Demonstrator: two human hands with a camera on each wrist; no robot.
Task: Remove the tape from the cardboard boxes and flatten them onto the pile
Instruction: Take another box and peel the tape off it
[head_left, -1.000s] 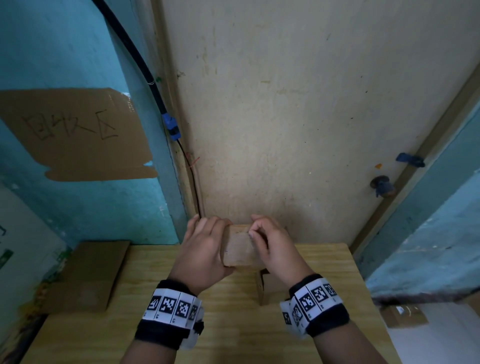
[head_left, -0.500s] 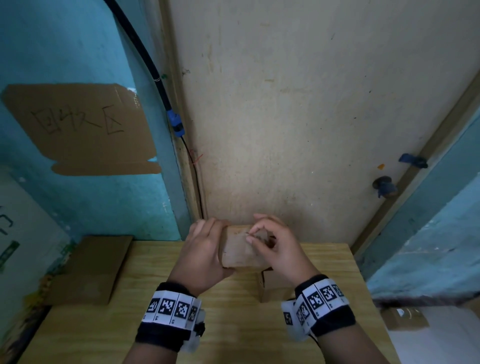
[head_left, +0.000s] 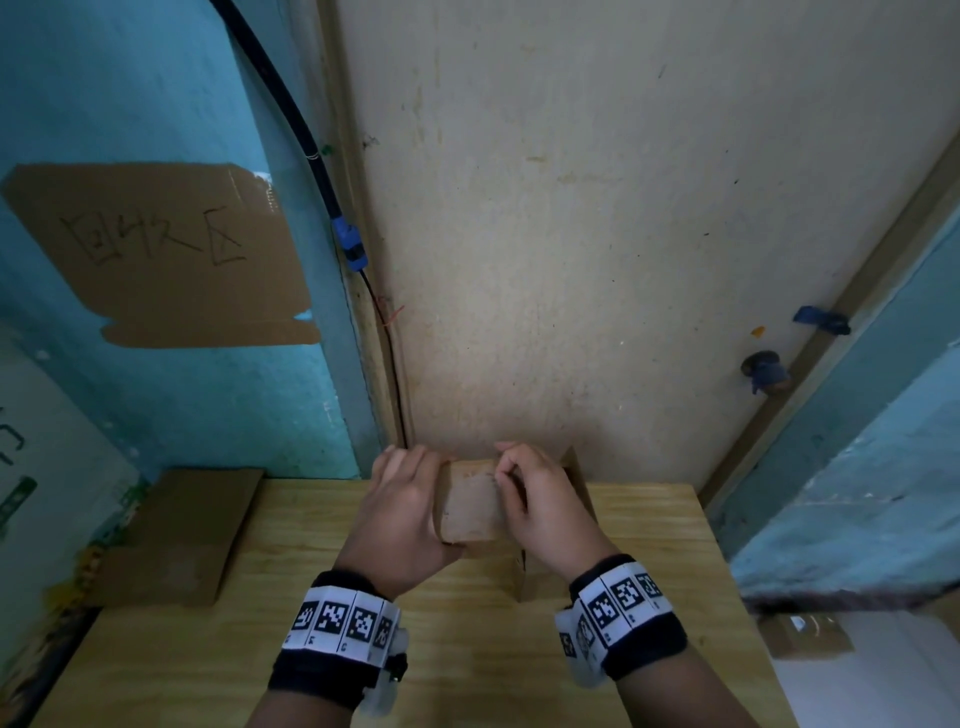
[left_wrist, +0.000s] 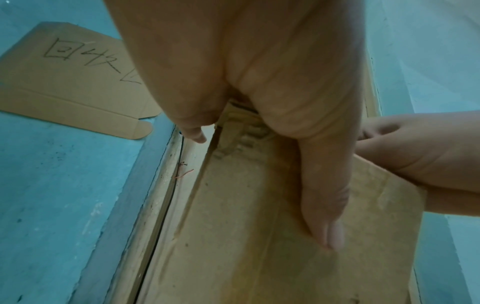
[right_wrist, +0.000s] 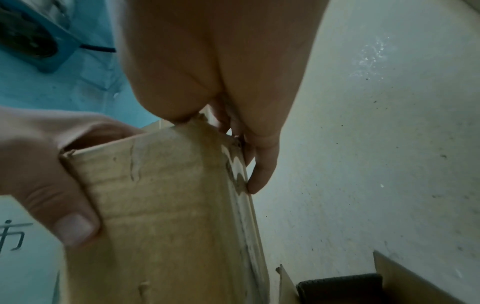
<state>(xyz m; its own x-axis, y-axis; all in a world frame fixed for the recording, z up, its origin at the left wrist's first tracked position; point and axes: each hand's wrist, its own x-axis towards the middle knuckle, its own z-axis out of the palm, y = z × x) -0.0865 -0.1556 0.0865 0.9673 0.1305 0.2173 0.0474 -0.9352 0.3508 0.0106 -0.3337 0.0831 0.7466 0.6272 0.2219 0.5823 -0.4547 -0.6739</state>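
Observation:
A small brown cardboard box (head_left: 470, 501) is held up above the back of the wooden table (head_left: 519, 654). My left hand (head_left: 405, 512) grips its left side, with the thumb lying flat across the near face (left_wrist: 322, 205). My right hand (head_left: 540, 506) pinches the box's top right edge; its fingertips (right_wrist: 255, 181) curl against a glossy strip of tape (right_wrist: 235, 164) along that edge. In the right wrist view the box (right_wrist: 168, 216) fills the middle, with the left thumb (right_wrist: 70, 222) on it. A pile of flattened cardboard (head_left: 187, 535) lies at the table's left edge.
An open cardboard box (head_left: 540, 579) stands on the table under my right wrist, its flaps up (right_wrist: 405, 275). The wall is close behind the hands. A cardboard sign (head_left: 156, 254) hangs on the blue wall. Another taped box (head_left: 805, 631) sits on the floor to the right.
My right fingers have shifted along the box's top edge toward its right corner. The left hand keeps the same hold. The box stays at about the same height.

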